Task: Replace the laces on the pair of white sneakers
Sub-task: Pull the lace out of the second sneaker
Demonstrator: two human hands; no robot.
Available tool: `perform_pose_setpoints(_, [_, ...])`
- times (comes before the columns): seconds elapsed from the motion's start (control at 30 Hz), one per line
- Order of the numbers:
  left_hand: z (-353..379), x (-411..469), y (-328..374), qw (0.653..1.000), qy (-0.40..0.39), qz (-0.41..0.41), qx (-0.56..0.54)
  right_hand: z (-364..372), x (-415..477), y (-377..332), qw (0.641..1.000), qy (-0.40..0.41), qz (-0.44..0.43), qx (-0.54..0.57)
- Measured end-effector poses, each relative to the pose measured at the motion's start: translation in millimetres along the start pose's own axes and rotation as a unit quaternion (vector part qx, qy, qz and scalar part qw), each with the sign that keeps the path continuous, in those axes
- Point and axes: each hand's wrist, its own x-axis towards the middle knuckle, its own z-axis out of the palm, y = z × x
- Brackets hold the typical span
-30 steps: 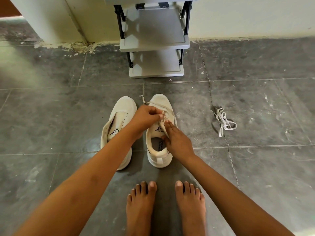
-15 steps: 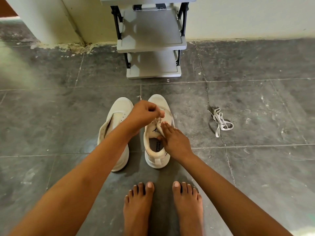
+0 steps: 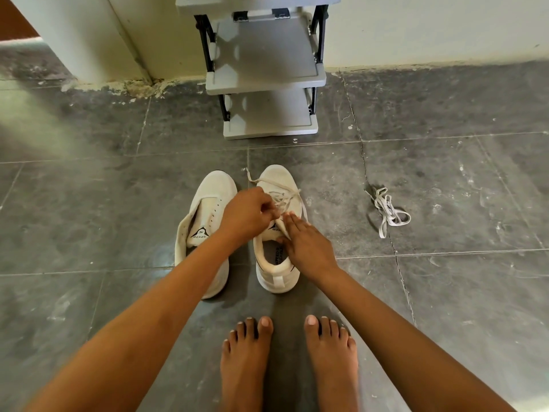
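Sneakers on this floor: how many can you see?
2. The unlaced sneaker is on the left; the laced sneaker stands right of it, its lace pinched by the left hand. None appears hidden.

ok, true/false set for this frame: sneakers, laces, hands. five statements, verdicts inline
1. The left sneaker has no lace in its eyelets. True.
2. Both hands are at the left sneaker. False: the left hand and right hand are at the right sneaker.
3. A loose lace lies on the floor to the right of the sneakers. True.
4. The right hand is curled into a fist. False: its fingers lie straight on the right sneaker; the left hand pinches the threaded lace.
5. The person wears socks. False: the feet are bare.
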Motion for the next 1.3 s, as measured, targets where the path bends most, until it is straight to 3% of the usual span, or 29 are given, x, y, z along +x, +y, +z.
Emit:
perform_pose_setpoints(0.03, [-9.0,0.9,4.0,0.994,-0.017,-0.005,-0.105,-0.4,-0.2,0.8,1.0,-0.002,0.001,0.003])
perform_pose_setpoints(0.1, [-27.3,-1.1,15.0,0.947,-0.041,-0.012,-0.319,-1.2,-1.0,1.5,1.0,-0.006,-0.004,-0.004])
perform_pose_setpoints(0.17, [-35.7,0.3,19.4,0.919,-0.001,-0.022,-0.395,-1.2,-0.4,0.4,1.0,-0.009,-0.008,-0.011])
perform_pose_setpoints(0.23, [-36.2,6.0,17.3,0.939,0.042,-0.032,-0.341,-1.3,0.3,-1.2,1.0,-0.009,-0.009,-0.011])
perform_pose_setpoints(0.33, [-24.4,10.8,3.0,0.998,-0.017,-0.011,-0.065,-1.4,0.5,-1.8,1.0,-0.01,-0.005,-0.004])
perform_pose_setpoints(0.43, [-3.9,5.8,-6.5,0.992,-0.073,-0.019,0.104,-1.3,1.4,-2.4,1.0,-0.011,-0.004,-0.011])
perform_pose_setpoints(0.53, [4.5,0.6,-2.7,0.993,-0.028,-0.01,0.117,-1.5,0.6,-3.8,1.0,0.002,-0.002,-0.015])
perform_pose_setpoints(0.57, [2.3,-0.3,0.7,0.999,-0.021,0.003,0.048,-1.4,0.3,-4.2,1.0,0.008,0.0,-0.01])
perform_pose_setpoints(0.6, [-3.5,-1.8,8.8,0.996,-0.028,-0.001,-0.088,-1.0,0.1,-4.4,1.0,0.012,0.0,-0.008])
perform_pose_setpoints(0.63, [-13.2,-2.5,20.5,0.971,-0.046,-0.01,-0.234,-1.2,0.3,-4.2,1.0,0.013,-0.003,-0.012])
perform_pose_setpoints(0.67, [-22.0,0.5,28.9,0.945,-0.043,-0.008,-0.324,-1.8,1.7,-4.2,1.0,0.01,-0.004,-0.015])
perform_pose_setpoints(0.7, [-29.6,5.6,33.9,0.942,-0.027,0.008,-0.334,-2.3,2.4,-4.2,1.0,0.003,-0.003,-0.015])
perform_pose_setpoints(0.8, [-38.4,21.7,28.8,0.995,0.018,0.05,-0.088,-4.0,0.1,-3.7,1.0,0.009,-0.008,-0.017])
perform_pose_setpoints(0.87, [-28.4,20.1,12.9,0.998,-0.04,0.026,0.05,-5.1,-1.6,-3.1,1.0,0.015,-0.009,-0.011])
perform_pose_setpoints(0.97, [-1.9,5.9,-4.5,0.988,-0.092,0.001,0.128,-3.2,-0.4,-3.7,1.0,0.018,-0.005,-0.009])
perform_pose_setpoints(1.07, [8.9,1.8,-6.6,0.991,-0.032,0.02,0.125,-1.9,1.9,-3.1,1.0,0.017,-0.005,-0.015])
perform_pose_setpoints(1.13, [0.8,4.4,-1.7,1.0,-0.005,0.016,0.0,-1.8,0.5,-1.1,1.0,0.01,-0.006,-0.014])
perform_pose_setpoints(1.17, [-7.8,5.3,2.3,0.991,-0.006,-0.007,-0.137,-1.2,-0.2,0.8,1.0,0.009,-0.006,-0.011])
perform_pose_setpoints(1.23, [-27.5,6.7,8.2,0.919,-0.009,-0.057,-0.39,-0.3,-1.0,2.8,1.0,0.013,-0.008,-0.009])
perform_pose_setpoints(1.3, [-36.7,8.7,7.4,0.891,0.012,-0.078,-0.447,-0.1,0.3,1.8,1.0,0.011,-0.012,-0.008])
